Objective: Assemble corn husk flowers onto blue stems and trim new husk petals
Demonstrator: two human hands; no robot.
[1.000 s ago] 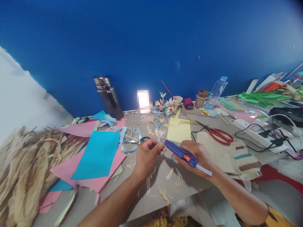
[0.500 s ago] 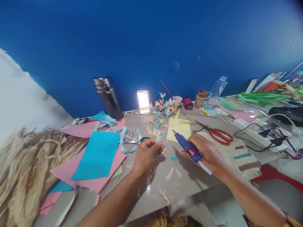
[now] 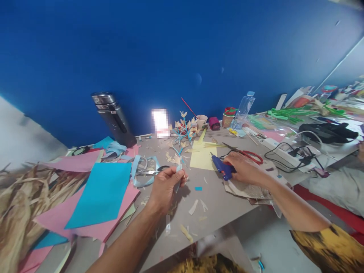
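Observation:
My left hand (image 3: 166, 185) is closed in a pinch on a small pale husk flower (image 3: 174, 160), with a light-blue strip at its base. To the right, my right hand (image 3: 244, 170) is closed around a blue glue gun (image 3: 223, 167), whose nozzle points away toward the yellow paper (image 3: 199, 160). The gun is just above or on a beige cloth (image 3: 241, 191); contact cannot be made out. Beyond my left hand stand husk flowers on blue stems (image 3: 184, 132). Silver scissors (image 3: 146, 172) lie left of that hand, and red-handled scissors (image 3: 254, 156) lie behind my right hand.
Blue foam sheet (image 3: 102, 193), pink sheets (image 3: 76, 161) and dried husks (image 3: 22, 208) cover the left side. A dark flask (image 3: 115, 119), a paper cup (image 3: 201, 120) and a plastic bottle (image 3: 243, 110) line the wall. A power strip (image 3: 287, 153) with cables lies right. Scraps dot the grey table (image 3: 210, 212).
My right hand has moved the glue gun away from the flower, rightward over the cloth. My left hand keeps its pinch on the flower. The whole view has turned slightly right.

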